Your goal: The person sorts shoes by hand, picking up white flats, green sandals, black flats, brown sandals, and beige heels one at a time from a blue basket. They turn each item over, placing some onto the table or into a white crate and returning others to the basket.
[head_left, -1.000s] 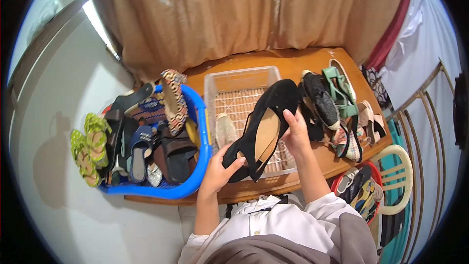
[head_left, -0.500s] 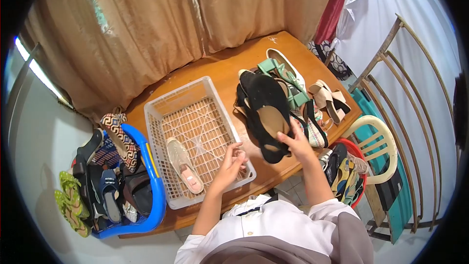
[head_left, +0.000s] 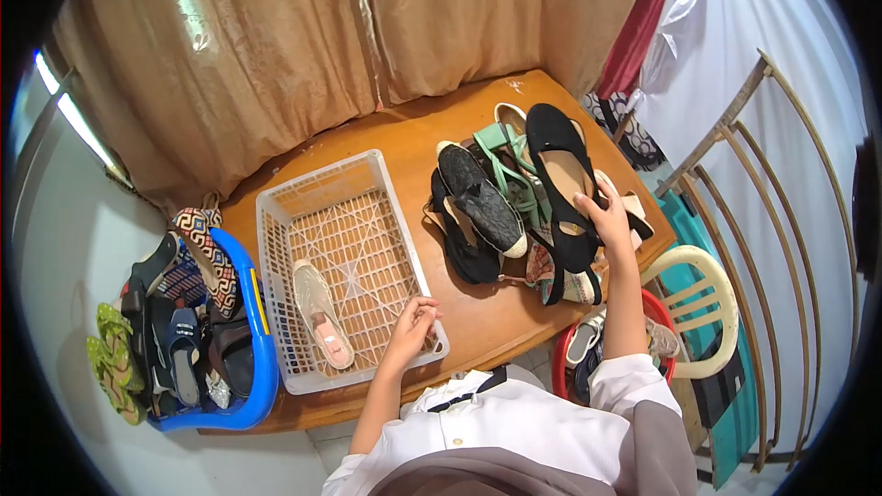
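My right hand [head_left: 604,213] grips a black flat shoe [head_left: 558,158] by its side, thumb on the tan insole, above the shoe pile. Under and beside it lie a black lace espadrille [head_left: 482,200], a black strappy shoe [head_left: 467,253], green strappy heels [head_left: 513,170] and a patterned wedge sandal [head_left: 574,285]. My left hand [head_left: 411,333], loosely bent and holding nothing, is over the near right corner of the white plastic crate [head_left: 418,262]. Inside the crate is one light glittery shoe [head_left: 322,312] with a pink insole.
A blue basket [head_left: 265,349] full of shoes stands left of the wooden table [head_left: 450,124]. Beyond the table's right edge are a red bucket [head_left: 560,358] with shoes, a cream plastic chair [head_left: 726,303] and a metal rack [head_left: 726,129]. Brown curtains [head_left: 276,55] hang behind.
My right hand has moved right with the black flat shoe, uncovering the lace espadrille and strappy shoe. My left hand has shifted slightly left and toward me, and the view has turned a little.
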The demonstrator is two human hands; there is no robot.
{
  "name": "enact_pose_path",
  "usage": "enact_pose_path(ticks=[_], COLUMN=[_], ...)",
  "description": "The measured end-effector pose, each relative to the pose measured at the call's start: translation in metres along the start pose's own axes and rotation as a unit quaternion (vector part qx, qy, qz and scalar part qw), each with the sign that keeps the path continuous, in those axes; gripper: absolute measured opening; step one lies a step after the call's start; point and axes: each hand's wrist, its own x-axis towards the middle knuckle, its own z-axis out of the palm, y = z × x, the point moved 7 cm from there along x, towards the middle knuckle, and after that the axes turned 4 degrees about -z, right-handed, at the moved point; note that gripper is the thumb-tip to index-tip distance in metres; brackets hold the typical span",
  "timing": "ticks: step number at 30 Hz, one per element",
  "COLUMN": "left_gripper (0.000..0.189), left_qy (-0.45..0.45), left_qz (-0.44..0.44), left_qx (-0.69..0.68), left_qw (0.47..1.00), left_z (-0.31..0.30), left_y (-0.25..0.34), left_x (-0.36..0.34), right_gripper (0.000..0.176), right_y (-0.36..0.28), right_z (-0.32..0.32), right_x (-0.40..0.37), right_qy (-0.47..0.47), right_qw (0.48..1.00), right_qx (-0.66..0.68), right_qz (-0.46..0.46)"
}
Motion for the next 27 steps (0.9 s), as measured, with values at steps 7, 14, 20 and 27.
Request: enact_pose_path(ticks=[7,14,20,27], left_gripper=[0.02,0.018,0.02,0.02], left_qy=[0.048,0.129,0.136,0.134], left_qz=[-0.004,0.025,0.03,0.016], left_qx=[-0.036,-0.049,-0.056,-0.054], left_qw=[0.998,0.99,0.989,0.989], left_z=[-0.007,-0.025,-0.024,-0.023], left_y=[-0.002,0.002,0.006,0.002], left_x=[-0.017,-0.036,-0.037,-0.035], right_gripper=[0.057,0.076,0.071,0.053], right_y=[0.047,0.035,0.005,-0.004], right_z=[0.086,0.101,0.115,0.124], right_x=[0.084,0.099,0.077,0.06], right_qy=[-0.148,-0.144,-0.108,-0.087], right_qw=[0.988,0.961,0.946,0.948], right_qx=[0.015,-0.233,-0.264,-0.221], right_qz=[0.05,0.029,-0.157,-0.212])
